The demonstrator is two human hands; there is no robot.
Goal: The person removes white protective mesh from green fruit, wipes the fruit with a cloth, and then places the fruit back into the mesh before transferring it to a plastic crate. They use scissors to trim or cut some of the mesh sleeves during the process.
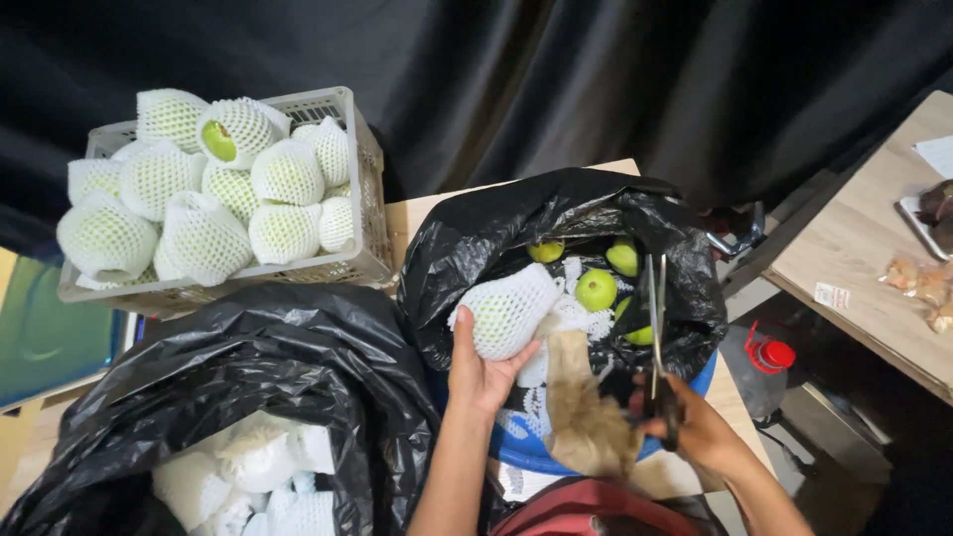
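My left hand [479,372] holds up a green fruit wrapped in white foam netting [506,311] over the open black bag [467,248]. My right hand [695,427] grips a pair of scissors [656,328], blades pointing up, and also pinches a crumpled piece of brown paper [586,417]. Inside the bag lie several bare green fruits [596,289] and loose white foam nets [576,318]. The bag sits in a blue tub [536,452].
A white plastic crate [362,189] piled with net-wrapped fruits stands at the back left. A second black bag [248,367] at front left holds white foam nets. A clear bottle with a red cap [769,362] stands right, beside a wooden table [854,238]. Black curtain behind.
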